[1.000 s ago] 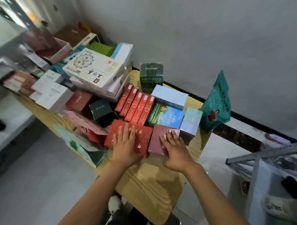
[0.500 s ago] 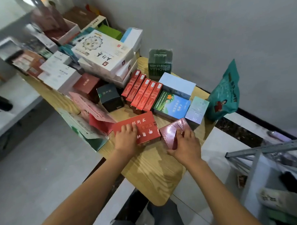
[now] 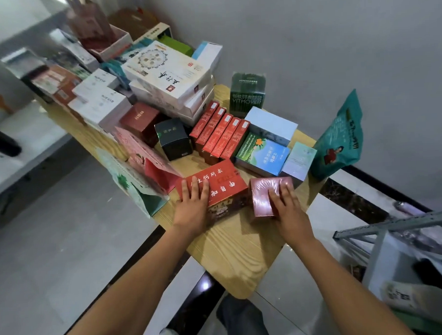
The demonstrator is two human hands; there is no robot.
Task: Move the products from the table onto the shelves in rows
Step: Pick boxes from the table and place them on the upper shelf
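The red box with white characters point(image 3: 215, 186) lay near the front edge of the wooden table point(image 3: 234, 255), tipped up on its near side, with the maroon shrink-wrapped box point(image 3: 265, 195) just beside it at three o'clock. The left hand point(image 3: 193, 206) rested on the red box's top face, fingers straight and spread toward twelve o'clock. The right hand point(image 3: 287, 210) lay over the maroon box — fingers draped on its top and right side; whether the thumb had curled under could not be told.

Doing this step well would mean getting the thumbs against the near faces before lifting, since the wrap looked slick and a flat palm alone would not carry either box. Lifting straight up should spare the row of slim red cartons point(image 3: 219, 135) at twelve o'clock and the blue-green box point(image 3: 262, 155) at one o'clock.

The grey metal shelf frame point(image 3: 394, 225) stood at four o'clock — well apart. A teal pouch point(image 3: 340, 139) leaned at the table's two o'clock corner.
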